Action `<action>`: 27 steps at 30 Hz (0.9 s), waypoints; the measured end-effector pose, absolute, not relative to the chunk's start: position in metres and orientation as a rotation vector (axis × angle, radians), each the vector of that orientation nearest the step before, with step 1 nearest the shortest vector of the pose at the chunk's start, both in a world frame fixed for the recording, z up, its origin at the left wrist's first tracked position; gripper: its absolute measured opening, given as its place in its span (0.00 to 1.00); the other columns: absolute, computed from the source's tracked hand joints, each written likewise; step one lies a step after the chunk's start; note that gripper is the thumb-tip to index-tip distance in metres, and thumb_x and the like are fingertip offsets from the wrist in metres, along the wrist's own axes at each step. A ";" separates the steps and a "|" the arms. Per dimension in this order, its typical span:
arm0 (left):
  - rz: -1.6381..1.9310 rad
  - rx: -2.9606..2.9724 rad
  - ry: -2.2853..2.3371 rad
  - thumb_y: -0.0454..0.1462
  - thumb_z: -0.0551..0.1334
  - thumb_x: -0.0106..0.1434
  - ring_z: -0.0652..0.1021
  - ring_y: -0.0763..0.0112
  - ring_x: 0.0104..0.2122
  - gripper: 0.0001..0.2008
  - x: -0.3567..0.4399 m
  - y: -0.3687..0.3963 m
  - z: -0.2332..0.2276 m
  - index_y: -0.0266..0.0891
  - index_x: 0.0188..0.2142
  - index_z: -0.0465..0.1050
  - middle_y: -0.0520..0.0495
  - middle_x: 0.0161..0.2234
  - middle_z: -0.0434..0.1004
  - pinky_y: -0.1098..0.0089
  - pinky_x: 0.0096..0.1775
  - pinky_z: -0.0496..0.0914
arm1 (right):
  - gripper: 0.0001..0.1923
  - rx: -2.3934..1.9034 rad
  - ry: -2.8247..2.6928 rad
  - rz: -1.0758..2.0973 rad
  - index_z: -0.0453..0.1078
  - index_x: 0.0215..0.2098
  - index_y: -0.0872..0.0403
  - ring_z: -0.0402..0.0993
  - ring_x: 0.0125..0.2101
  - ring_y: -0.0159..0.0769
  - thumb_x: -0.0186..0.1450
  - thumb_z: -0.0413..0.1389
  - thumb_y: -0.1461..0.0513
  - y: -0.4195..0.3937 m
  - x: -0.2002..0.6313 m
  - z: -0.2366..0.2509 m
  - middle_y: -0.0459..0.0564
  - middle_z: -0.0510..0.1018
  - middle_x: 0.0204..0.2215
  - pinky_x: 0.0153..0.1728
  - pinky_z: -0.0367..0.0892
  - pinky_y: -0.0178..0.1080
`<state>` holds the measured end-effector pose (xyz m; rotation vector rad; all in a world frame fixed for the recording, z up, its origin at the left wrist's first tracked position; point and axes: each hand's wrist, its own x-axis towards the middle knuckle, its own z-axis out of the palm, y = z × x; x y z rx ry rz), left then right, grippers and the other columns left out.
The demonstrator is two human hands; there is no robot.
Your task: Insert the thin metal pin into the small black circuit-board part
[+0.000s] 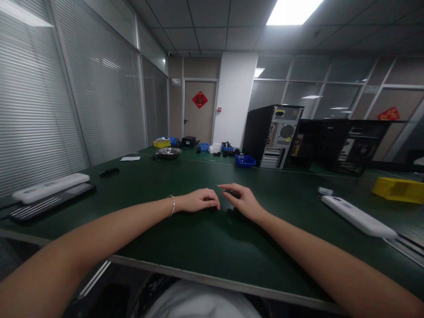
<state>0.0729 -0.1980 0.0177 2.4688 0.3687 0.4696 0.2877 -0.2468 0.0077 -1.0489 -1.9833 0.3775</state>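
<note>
My left hand (200, 200), with a silver bracelet (172, 206) at its wrist, rests low over the green table (198, 238). Its fingers are curled closed around a small dark thing (212, 210), mostly hidden under them. Just to the right, my right hand (244, 201) pinches a slim pointed tool (221, 188) between thumb and fingers. The tool has a thin silver tip and seems dark further back; its exact kind is too small to tell. That tip points up and left, close above the left hand's fingers without visibly touching them.
A black keyboard (53, 202) and a white power strip (51, 187) lie left; another white strip (357, 215) lies right, near a yellow bin (399, 190). Further back are a metal bowl (168, 153), a blue bin (245, 160) and a computer tower (273, 137). The table's front edge (198, 279) is near me.
</note>
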 end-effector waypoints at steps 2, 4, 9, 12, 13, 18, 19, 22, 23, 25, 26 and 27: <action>0.479 2.522 0.353 0.43 0.53 0.65 0.71 0.66 0.44 0.15 0.074 -0.201 0.018 0.41 0.41 0.75 0.46 0.42 0.72 0.69 0.48 0.61 | 0.15 -1.039 -1.987 0.382 0.71 0.48 0.50 0.72 0.42 0.41 0.63 0.54 0.60 -0.247 0.287 0.007 0.51 0.77 0.43 0.43 0.67 0.43; 0.513 2.526 0.378 0.44 0.52 0.66 0.70 0.66 0.45 0.16 0.075 -0.202 0.018 0.41 0.44 0.73 0.45 0.44 0.71 0.69 0.48 0.61 | 0.15 -1.033 -1.984 0.386 0.71 0.48 0.51 0.72 0.42 0.40 0.63 0.54 0.60 -0.246 0.287 0.007 0.51 0.77 0.42 0.43 0.67 0.43; 0.593 2.523 0.532 0.47 0.53 0.64 0.70 0.66 0.40 0.16 0.074 -0.204 0.020 0.38 0.40 0.71 0.45 0.40 0.68 0.68 0.43 0.64 | 0.15 -1.083 -1.984 0.417 0.70 0.48 0.52 0.72 0.43 0.40 0.63 0.54 0.60 -0.244 0.287 0.007 0.51 0.76 0.43 0.43 0.66 0.42; 0.470 2.563 0.586 0.51 0.61 0.56 0.69 0.64 0.39 0.20 0.072 -0.207 0.024 0.39 0.41 0.69 0.46 0.40 0.67 0.69 0.38 0.65 | 0.13 -1.181 -2.011 0.414 0.71 0.45 0.54 0.72 0.35 0.37 0.63 0.53 0.59 -0.242 0.289 0.007 0.50 0.77 0.38 0.37 0.67 0.39; 0.426 2.574 0.590 0.52 0.63 0.53 0.69 0.63 0.39 0.23 0.071 -0.207 0.025 0.40 0.42 0.69 0.46 0.40 0.66 0.69 0.37 0.64 | 0.12 -1.217 -2.017 0.411 0.71 0.43 0.54 0.72 0.32 0.36 0.63 0.53 0.59 -0.241 0.290 0.007 0.49 0.77 0.35 0.35 0.66 0.39; 0.357 2.556 0.587 0.50 0.66 0.50 0.69 0.64 0.38 0.24 0.065 -0.195 0.024 0.39 0.42 0.69 0.47 0.40 0.66 0.69 0.37 0.64 | 0.11 -1.293 -2.065 0.382 0.67 0.37 0.53 0.70 0.31 0.35 0.59 0.58 0.57 -0.240 0.294 0.006 0.46 0.75 0.32 0.32 0.64 0.36; 0.375 2.524 0.593 0.49 0.66 0.50 0.69 0.65 0.38 0.23 0.064 -0.191 0.023 0.39 0.42 0.69 0.47 0.40 0.66 0.69 0.37 0.64 | 0.12 -1.301 -2.084 0.386 0.67 0.37 0.52 0.70 0.31 0.35 0.57 0.60 0.57 -0.242 0.294 0.006 0.45 0.75 0.32 0.31 0.64 0.36; 0.459 2.366 0.613 0.44 0.68 0.50 0.70 0.67 0.38 0.23 0.060 -0.180 0.017 0.39 0.44 0.68 0.47 0.40 0.67 0.67 0.38 0.66 | 0.17 -1.335 -2.154 0.385 0.66 0.37 0.51 0.70 0.29 0.35 0.53 0.63 0.54 -0.247 0.291 0.008 0.44 0.75 0.31 0.28 0.63 0.35; 0.486 2.301 0.605 0.42 0.68 0.50 0.70 0.67 0.38 0.23 0.060 -0.177 0.015 0.38 0.44 0.68 0.47 0.40 0.68 0.67 0.39 0.66 | 0.18 -1.343 -2.175 0.379 0.66 0.37 0.50 0.70 0.29 0.35 0.52 0.64 0.54 -0.249 0.290 0.008 0.44 0.75 0.31 0.28 0.62 0.34; 0.527 2.160 0.563 0.39 0.69 0.49 0.71 0.68 0.39 0.23 0.060 -0.173 0.011 0.37 0.45 0.67 0.47 0.40 0.69 0.65 0.41 0.67 | 0.18 -1.340 -2.207 0.377 0.67 0.37 0.50 0.71 0.29 0.35 0.52 0.65 0.55 -0.251 0.287 0.009 0.44 0.75 0.31 0.28 0.62 0.34; 0.540 2.090 0.535 0.37 0.69 0.49 0.72 0.68 0.39 0.23 0.060 -0.172 0.010 0.37 0.45 0.67 0.46 0.41 0.69 0.63 0.42 0.67 | 0.17 -1.330 -2.217 0.382 0.67 0.38 0.50 0.71 0.30 0.35 0.52 0.64 0.56 -0.252 0.286 0.010 0.44 0.76 0.31 0.29 0.62 0.34; 0.550 2.027 0.508 0.36 0.69 0.49 0.72 0.68 0.39 0.23 0.061 -0.172 0.010 0.37 0.45 0.67 0.46 0.41 0.69 0.62 0.43 0.67 | 0.16 -1.319 -2.223 0.392 0.67 0.38 0.49 0.72 0.30 0.36 0.53 0.64 0.56 -0.253 0.285 0.010 0.44 0.76 0.32 0.29 0.63 0.34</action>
